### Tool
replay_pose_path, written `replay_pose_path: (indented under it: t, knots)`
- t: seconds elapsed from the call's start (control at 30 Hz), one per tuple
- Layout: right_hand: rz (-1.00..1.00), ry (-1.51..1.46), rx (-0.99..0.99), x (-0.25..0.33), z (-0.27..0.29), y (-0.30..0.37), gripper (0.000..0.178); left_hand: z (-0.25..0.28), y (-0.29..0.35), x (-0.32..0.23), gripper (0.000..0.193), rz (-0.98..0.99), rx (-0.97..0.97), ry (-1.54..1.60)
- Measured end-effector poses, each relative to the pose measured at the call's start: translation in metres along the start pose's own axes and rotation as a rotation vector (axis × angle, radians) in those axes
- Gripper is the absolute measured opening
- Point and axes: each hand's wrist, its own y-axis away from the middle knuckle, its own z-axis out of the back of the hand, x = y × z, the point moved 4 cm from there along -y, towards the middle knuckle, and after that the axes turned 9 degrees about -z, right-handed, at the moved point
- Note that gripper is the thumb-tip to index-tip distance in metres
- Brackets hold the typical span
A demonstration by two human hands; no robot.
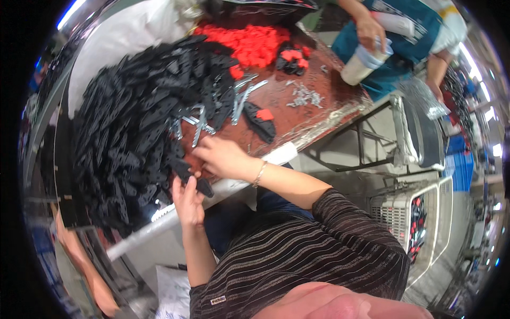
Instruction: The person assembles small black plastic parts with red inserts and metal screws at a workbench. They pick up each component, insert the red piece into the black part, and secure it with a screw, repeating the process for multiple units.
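My left hand [189, 204] is at the table's near edge, its fingers closed about a dark, elongated black plastic part [204, 187]. Just above it, my right hand [226, 158] reaches in with curled fingers, its thumb close to the same part; what its fingertips pinch is hidden. Thin silvery metal strips [199, 125] lie right beyond my right fingers. To my left spreads a big heap of similar black parts [122, 133]. A single black part [258, 123] with a red piece [264, 114] on it rests to the right of the strips.
Red pieces [244, 45] are piled at the back, and small metal bits [304, 95] lie on the reddish tabletop [297, 122]. A co-worker's hand [370, 33] holds a lidded cup [364, 64] at the far right. A stool [417, 127] and a pale plastic crate [390, 212] stand at right.
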Motion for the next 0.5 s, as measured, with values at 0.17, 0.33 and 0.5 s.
replay_pose_path:
  t: [0.17, 0.33, 0.5]
  knots:
    - [0.102, 0.018, 0.033, -0.011, -0.021, 0.002, 0.011, -0.003, -0.002, 0.002, 0.029, 0.007, 0.049, -0.012]
    - [0.053, -0.074, -0.001, -0.006, -0.016, 0.002, 0.01, 0.004, 0.001, -0.001, 0.029, 0.011, 0.038, -0.016]
    - [-0.088, -0.115, -0.051, -0.018, 0.001, 0.005, 0.01, 0.015, -0.004, 0.006, 0.025, -0.043, 0.038, 0.106]
